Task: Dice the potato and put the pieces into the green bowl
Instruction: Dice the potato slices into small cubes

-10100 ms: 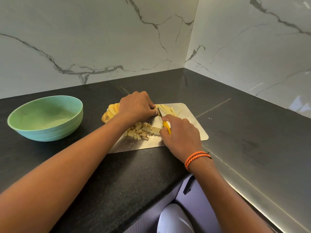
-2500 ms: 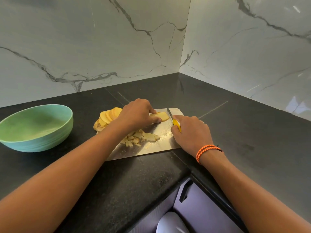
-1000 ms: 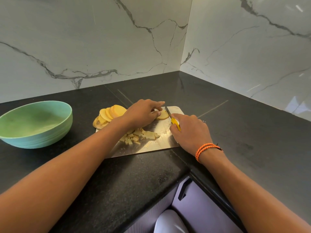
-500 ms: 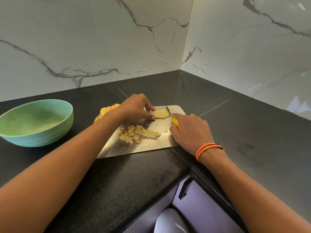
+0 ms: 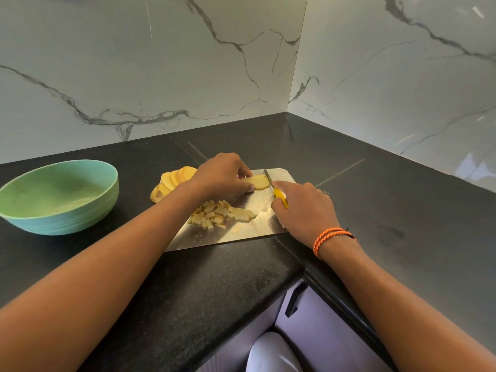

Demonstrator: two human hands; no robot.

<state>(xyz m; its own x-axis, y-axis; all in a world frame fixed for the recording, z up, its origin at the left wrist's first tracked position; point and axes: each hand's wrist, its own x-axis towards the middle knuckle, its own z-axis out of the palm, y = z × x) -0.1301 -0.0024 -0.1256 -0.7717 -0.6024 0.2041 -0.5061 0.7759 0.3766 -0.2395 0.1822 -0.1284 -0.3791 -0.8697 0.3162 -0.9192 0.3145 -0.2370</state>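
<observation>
The left hand (image 5: 222, 175) partly hides the potato slice (image 5: 259, 182).

Left hand (image 5: 220, 175) covers the near end of the potato slice (image 5: 259, 182); fingertips under the knuckles not seen. Stack of slices (image 5: 175, 178) partly behind the left wrist, count unclear. Right hand (image 5: 303, 208) hides most of the yellow knife handle (image 5: 280, 196). Cutting board (image 5: 241, 232) left edge under the forearm. Green bowl (image 5: 80, 210) rim clipped at frame left. Both elbows out of frame.
</observation>
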